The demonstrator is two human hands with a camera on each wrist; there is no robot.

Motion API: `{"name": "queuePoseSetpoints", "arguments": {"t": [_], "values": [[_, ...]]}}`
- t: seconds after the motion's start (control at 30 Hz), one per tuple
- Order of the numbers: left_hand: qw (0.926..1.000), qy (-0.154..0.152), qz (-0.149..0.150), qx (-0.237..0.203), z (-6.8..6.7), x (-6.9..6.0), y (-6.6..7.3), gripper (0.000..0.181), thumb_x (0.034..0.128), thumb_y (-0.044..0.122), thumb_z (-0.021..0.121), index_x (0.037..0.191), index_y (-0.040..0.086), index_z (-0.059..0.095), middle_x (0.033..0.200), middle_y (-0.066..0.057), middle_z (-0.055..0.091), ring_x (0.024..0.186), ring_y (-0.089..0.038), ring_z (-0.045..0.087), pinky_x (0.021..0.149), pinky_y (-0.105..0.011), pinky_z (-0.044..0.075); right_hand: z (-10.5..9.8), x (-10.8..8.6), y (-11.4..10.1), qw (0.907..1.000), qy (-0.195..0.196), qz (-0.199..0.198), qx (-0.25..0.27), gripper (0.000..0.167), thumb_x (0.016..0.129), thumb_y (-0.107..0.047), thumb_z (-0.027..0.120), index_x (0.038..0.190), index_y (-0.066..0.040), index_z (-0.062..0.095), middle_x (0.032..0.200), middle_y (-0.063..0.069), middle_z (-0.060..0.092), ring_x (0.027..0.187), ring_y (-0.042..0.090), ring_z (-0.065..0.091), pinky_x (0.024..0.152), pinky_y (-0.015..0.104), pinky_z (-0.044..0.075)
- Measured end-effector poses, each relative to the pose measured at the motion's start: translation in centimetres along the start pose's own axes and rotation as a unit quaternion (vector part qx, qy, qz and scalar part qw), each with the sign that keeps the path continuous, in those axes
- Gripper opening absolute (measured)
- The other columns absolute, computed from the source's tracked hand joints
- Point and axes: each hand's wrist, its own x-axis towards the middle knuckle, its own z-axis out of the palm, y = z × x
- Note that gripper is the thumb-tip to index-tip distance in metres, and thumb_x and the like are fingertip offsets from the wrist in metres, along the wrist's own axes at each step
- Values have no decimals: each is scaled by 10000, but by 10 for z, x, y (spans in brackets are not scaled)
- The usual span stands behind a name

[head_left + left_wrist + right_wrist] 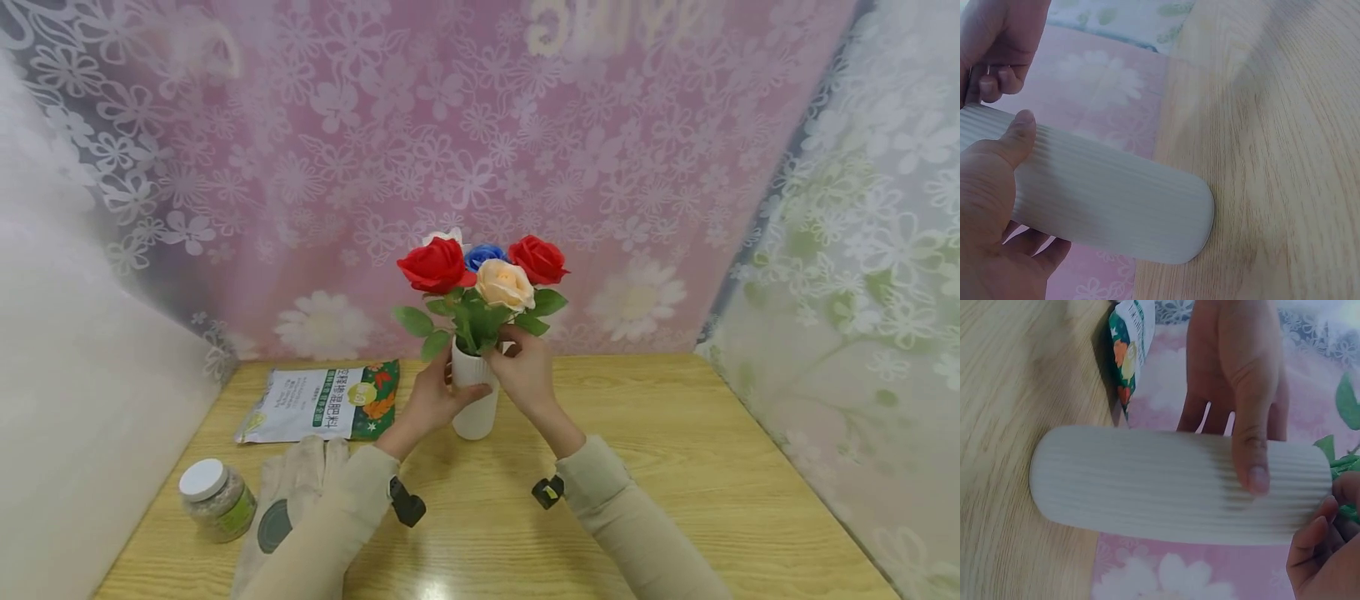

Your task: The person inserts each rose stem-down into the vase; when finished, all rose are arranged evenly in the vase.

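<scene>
A white ribbed vase (475, 419) stands upright on the table and holds artificial roses: a red rose (436, 266) at left, another red rose (537, 259) at right, a blue rose (486, 255), a peach rose (504, 285) in front and a white flower (446, 236) behind. My left hand (437, 397) grips the vase's upper part, its thumb across the ribs (1104, 187). At the rim, my right hand (528, 377) has curled fingers (1310, 544) that pinch among the stems below the peach rose. Leaves and fingers partly hide that spot.
Left on the wooden table (660, 483) lies a green and white printed bag (318, 404). In front of it are beige gloves (300, 475) and a white-lidded jar (217, 500) of granules. A pink flowered curtain (465, 158) hangs behind.
</scene>
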Motion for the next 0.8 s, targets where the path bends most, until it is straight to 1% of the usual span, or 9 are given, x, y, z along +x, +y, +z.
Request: {"name": "queuePoseSetpoints", "arguments": {"t": [0.1, 0.2, 0.3, 0.37, 0.47, 0.53, 0.6, 0.7, 0.8], "values": [[9999, 34, 110, -89, 0, 0, 0, 952, 915, 304, 853, 1674, 191, 289, 1548, -136, 555, 1350, -390, 613, 1076, -584, 539, -2, -3, -3, 9996, -135, 109, 236, 274, 870, -58, 748, 1143, -80, 771, 953, 126, 755, 524, 100, 514, 493, 228, 420], [9998, 56, 159, -135, 0, -1, 1, 930, 915, 291, 854, 1662, 190, 310, 1543, -134, 559, 1361, -391, 604, 1090, -584, 528, -4, -4, -7, 9979, -333, 206, 519, 382, 890, -43, 701, 1267, -98, 727, 1078, 139, 751, 617, 152, 601, 553, 229, 487], [9999, 23, 89, -111, 0, -2, 0, 912, 916, 302, 852, 1653, 199, 325, 1525, -127, 573, 1341, -379, 621, 1064, -565, 552, -6, -5, -7, 9943, -530, 264, 883, 418, 925, -21, 628, 1335, -80, 682, 1172, 161, 730, 643, 237, 617, 575, 265, 537], [9999, 2, 97, -137, 0, -1, 1, 904, 919, 297, 850, 1650, 199, 328, 1523, -126, 573, 1334, -373, 627, 1057, -555, 560, -8, -3, -7, 9916, -619, 255, 1107, 388, 963, -20, 607, 1347, -49, 654, 1200, 188, 718, 613, 260, 604, 562, 288, 548], [9998, -24, 87, -165, -1, -2, 1, 914, 917, 282, 853, 1655, 196, 321, 1521, -132, 574, 1334, -372, 627, 1052, -550, 563, -9, -1, -8, 9895, -670, 252, 1257, 298, 1006, -39, 622, 1303, -13, 643, 1198, 212, 718, 560, 236, 575, 541, 290, 545], [9998, -20, 127, -174, -1, -2, 2, 916, 918, 275, 853, 1654, 177, 317, 1525, -142, 571, 1335, -380, 626, 1056, -556, 559, -9, 1, -9, 9903, -619, 269, 1216, 254, 1017, -72, 654, 1261, -3, 662, 1176, 219, 729, 596, 183, 619, 552, 259, 552], [9998, -29, 112, -169, -1, -1, 2, 933, 914, 273, 856, 1661, 178, 306, 1527, -142, 571, 1333, -380, 628, 1051, -557, 561, -9, 1, -8, 9922, -497, 230, 1120, 214, 1012, -84, 678, 1207, 2, 692, 1139, 211, 743, 615, 161, 633, 551, 236, 552], [9998, -42, 87, -163, -1, -1, 3, 944, 914, 279, 857, 1667, 182, 296, 1527, -144, 571, 1328, -382, 630, 1041, -558, 567, -6, 2, -4, 9969, -190, -86, 760, 153, 992, -72, 702, 1122, 0, 738, 1063, 185, 765, 637, 125, 632, 546, 204, 522], [9998, -31, 49, -204, -1, -2, 4, 959, 917, 292, 853, 1677, 187, 278, 1543, -151, 558, 1345, -393, 619, 1045, -566, 563, -3, 1, 1, 9980, 65, -462, 433, 90, 973, -39, 706, 1042, -6, 753, 929, 160, 770, 542, 84, 521, 496, 196, 429]]}}
